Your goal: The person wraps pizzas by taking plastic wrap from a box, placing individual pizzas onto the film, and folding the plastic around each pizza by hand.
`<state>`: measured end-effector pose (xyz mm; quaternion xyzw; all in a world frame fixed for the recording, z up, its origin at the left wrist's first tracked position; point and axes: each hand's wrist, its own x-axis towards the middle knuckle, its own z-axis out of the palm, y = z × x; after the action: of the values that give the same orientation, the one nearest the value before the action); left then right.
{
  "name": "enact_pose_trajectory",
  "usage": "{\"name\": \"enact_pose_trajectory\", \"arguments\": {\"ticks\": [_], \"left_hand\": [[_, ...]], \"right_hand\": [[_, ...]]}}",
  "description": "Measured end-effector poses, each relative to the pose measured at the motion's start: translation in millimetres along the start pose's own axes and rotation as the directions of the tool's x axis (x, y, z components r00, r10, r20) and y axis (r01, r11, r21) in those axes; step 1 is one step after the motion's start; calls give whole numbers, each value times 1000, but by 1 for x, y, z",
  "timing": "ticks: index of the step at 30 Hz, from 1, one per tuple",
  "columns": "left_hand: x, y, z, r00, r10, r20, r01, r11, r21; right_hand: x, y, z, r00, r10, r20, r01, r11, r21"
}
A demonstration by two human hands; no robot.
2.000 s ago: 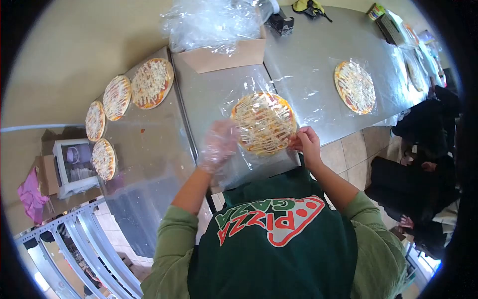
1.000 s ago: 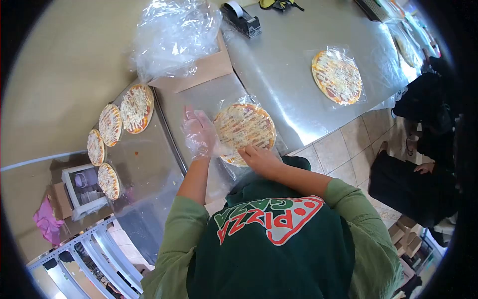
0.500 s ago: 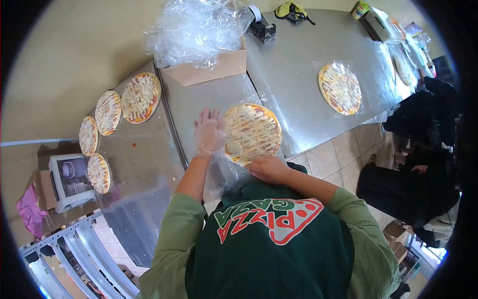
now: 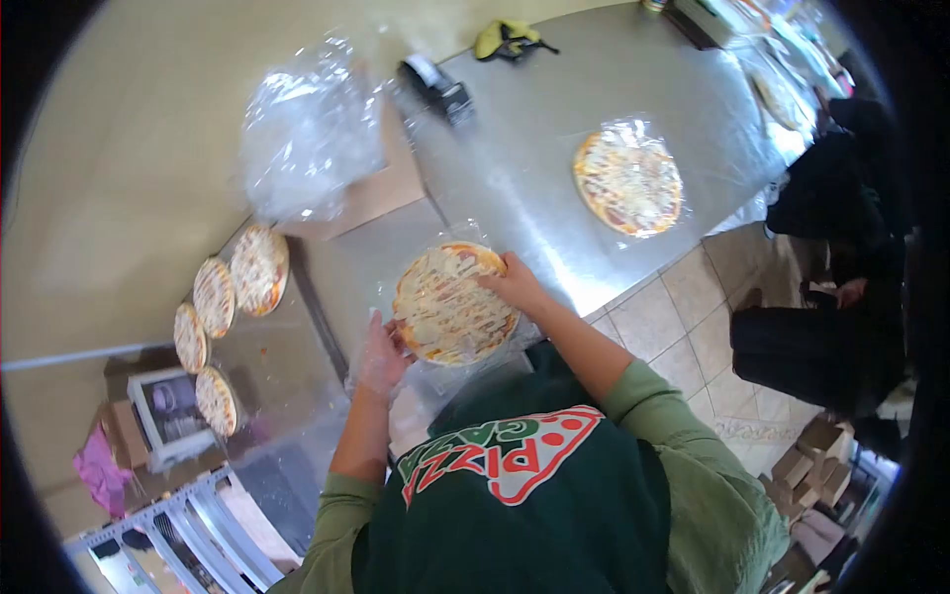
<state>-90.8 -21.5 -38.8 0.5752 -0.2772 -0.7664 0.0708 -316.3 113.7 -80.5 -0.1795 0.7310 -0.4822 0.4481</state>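
A pizza [image 4: 453,305] topped with shredded cheese lies on the steel table in front of me, with clear plastic wrap showing around its edge. My left hand [image 4: 382,358], in a clear plastic glove, grips its lower left rim with the fingertips. At the upper right rim is my right hand [image 4: 517,287], thumb on top and the other fingers hidden beneath. Another pizza [image 4: 629,183] in clear plastic lies farther right on the table.
Several unwrapped pizzas [image 4: 259,269] rest on the left table. A cardboard box [image 4: 388,193] heaped with clear plastic bags [image 4: 307,139] stands at the back, near a black tape dispenser [image 4: 440,91]. People in dark clothes [image 4: 821,346] are at the right.
My left hand has gone from lying spread beside the pizza to gripping its lower left rim. My right hand has shifted from the bottom rim to the upper right. The view has turned.
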Motion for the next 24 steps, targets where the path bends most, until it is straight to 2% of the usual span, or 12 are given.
{"name": "enact_pose_trajectory", "arguments": {"ticks": [5,8,10,11,12,14,16,19,20,21,23,24], "left_hand": [[-15,25,113,931,2,364,-14,999,32],[35,24,183,783,11,622,-57,997,53],[43,19,245,703,86,706,-99,995,-23],[49,18,274,756,83,649,-128,992,23],[62,16,292,762,73,643,-180,979,101],[64,15,317,785,71,615,-197,970,139],[79,8,325,901,56,430,-180,951,252],[103,18,298,821,253,512,-551,586,594],[100,20,289,609,616,499,-779,346,523],[78,31,279,265,854,448,-882,27,471],[38,83,258,-122,901,417,-692,-378,615],[32,109,244,-166,894,417,-658,-415,628]], "right_hand": [[-4,10,-106,989,-104,-105,122,974,192],[2,-7,-196,908,-153,-389,102,984,-149],[29,7,-249,752,-402,-521,313,915,-255],[34,-5,-277,828,-266,-493,111,941,-320],[48,-1,-298,835,-310,-455,192,939,-286],[66,0,-312,738,-405,-540,-128,701,-701],[49,-28,-275,694,-511,-508,-199,541,-817],[39,-21,-236,799,-457,-390,-175,445,-878],[42,-15,-230,853,-401,-334,-138,443,-886],[42,-17,-229,865,-381,-326,-136,447,-884],[39,-23,-230,883,-345,-319,-142,451,-881],[42,-22,-230,875,-367,-315,-116,472,-874]]}}
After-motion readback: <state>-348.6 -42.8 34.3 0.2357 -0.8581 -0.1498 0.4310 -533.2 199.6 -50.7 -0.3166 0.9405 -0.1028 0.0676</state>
